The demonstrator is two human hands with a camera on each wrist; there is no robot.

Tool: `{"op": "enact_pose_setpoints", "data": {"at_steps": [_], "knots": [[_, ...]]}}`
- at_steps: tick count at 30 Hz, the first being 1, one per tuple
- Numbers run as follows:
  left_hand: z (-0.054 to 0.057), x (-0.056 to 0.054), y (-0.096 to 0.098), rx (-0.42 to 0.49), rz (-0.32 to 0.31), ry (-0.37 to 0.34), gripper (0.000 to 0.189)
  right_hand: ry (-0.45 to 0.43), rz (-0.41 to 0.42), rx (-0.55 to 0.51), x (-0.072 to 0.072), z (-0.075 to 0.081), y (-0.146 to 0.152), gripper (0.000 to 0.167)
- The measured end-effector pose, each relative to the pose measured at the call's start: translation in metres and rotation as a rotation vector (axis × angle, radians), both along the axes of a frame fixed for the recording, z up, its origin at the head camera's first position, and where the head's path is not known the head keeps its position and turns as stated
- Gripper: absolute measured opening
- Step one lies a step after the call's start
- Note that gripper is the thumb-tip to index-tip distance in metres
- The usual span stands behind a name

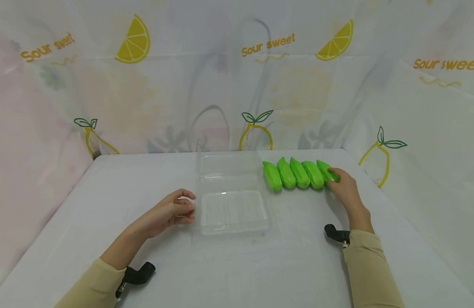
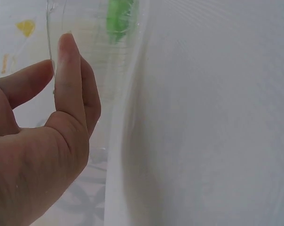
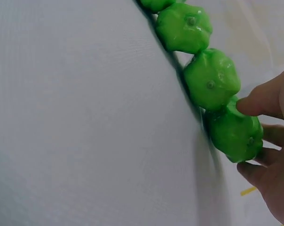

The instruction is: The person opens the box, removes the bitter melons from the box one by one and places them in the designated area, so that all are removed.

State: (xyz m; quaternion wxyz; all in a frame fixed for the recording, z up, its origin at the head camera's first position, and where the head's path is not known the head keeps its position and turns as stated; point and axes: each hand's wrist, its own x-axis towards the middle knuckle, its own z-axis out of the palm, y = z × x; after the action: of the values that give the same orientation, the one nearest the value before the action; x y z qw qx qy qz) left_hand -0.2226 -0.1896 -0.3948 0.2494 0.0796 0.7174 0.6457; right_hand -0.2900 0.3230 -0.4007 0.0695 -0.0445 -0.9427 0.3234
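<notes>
Five glossy bright green ridged plastic vegetables (image 1: 298, 173) lie in a row on the plain white cloth-covered bench (image 1: 105, 192). The clear, colourless plastic clamshell tray (image 1: 232, 201) shows the white through it. The translucent white backdrop curtain (image 1: 206, 77) carries yellow lemon slices, outlined lemons with green leaves and orange "Sour sweet" lettering. Both sleeves (image 1: 365, 265) are beige.
</notes>
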Motion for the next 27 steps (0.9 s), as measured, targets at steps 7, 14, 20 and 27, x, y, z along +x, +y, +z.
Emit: {"op": "enact_pose_setpoints", "data": {"at_steps": [7, 14, 20, 27], "knots": [[-0.0008, 0.0002, -0.0004, 0.001, -0.002, -0.001, 0.040, 0.045, 0.006, -0.019, -0.0018, -0.0021, -0.0005, 0.052], [-0.0001, 0.0017, -0.0016, -0.009, 0.000, 0.007, 0.037, 0.055, -0.010, -0.048, -0.0024, 0.0007, -0.0047, 0.053], [-0.0019, -0.0011, -0.0036, -0.021, 0.016, 0.009, 0.036, 0.072, 0.005, -0.035, -0.0018, 0.0035, -0.0052, 0.051], [-0.0041, -0.0039, -0.0024, -0.117, 0.104, 0.069, 0.048, 0.125, 0.026, -0.008, 0.0013, 0.0043, -0.0044, 0.048]]}}
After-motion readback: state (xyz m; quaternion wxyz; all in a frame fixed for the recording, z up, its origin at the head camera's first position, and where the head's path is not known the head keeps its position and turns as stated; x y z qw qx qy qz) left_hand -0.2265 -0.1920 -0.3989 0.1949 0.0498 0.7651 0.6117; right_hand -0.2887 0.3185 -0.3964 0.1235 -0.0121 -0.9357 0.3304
